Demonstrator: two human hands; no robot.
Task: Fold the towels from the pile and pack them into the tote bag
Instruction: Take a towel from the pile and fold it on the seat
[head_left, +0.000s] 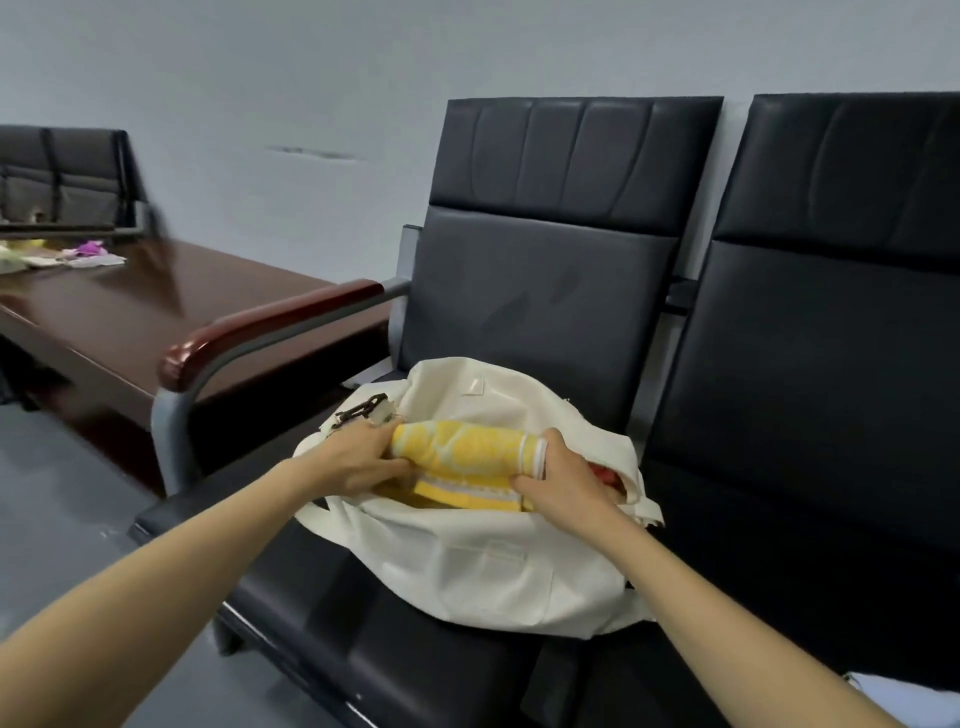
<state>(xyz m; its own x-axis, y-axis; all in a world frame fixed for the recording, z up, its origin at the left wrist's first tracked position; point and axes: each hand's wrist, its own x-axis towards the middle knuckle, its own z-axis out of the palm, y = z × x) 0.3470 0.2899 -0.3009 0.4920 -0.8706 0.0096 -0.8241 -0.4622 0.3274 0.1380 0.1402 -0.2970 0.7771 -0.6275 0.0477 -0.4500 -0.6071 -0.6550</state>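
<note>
While both hands are on the yellow towel (467, 447), quick status. It's folded into a thick bundle and lies across the open mouth of the tote bag (483, 561), partly down inside. The bag is slumped on the seat of the black chair (530, 291), with a dark chain (361, 408) lying on its far-left rim.

Grip: left hand (358, 460) is curled round the left end and right hand (563, 480) round the right end, the one with the white stripe. My fingertips go under the cloth, so I can't tell how far they wrap.

Handling, my read:
- Light and soft, with no stiffness of its own. It sags in the middle if held by the ends only.
- Terry cloth, so not slippery and not fragile. Squeezing is fine.
- The fold isn't locked. If one end is let go, the layers will likely flop open.
- Best hold is what I have: one hand per end, fingers under, thumbs on top pinning the layers.

The bag is just as floppy. Its mouth has no frame, so the near edge can fold in and snag the towel.

A red thing (605, 474) is already in the bag, just beside my right hand, so the towel should probably sit to its left or on top.

Judgement: mid-packing, towel not yet seated.
</note>
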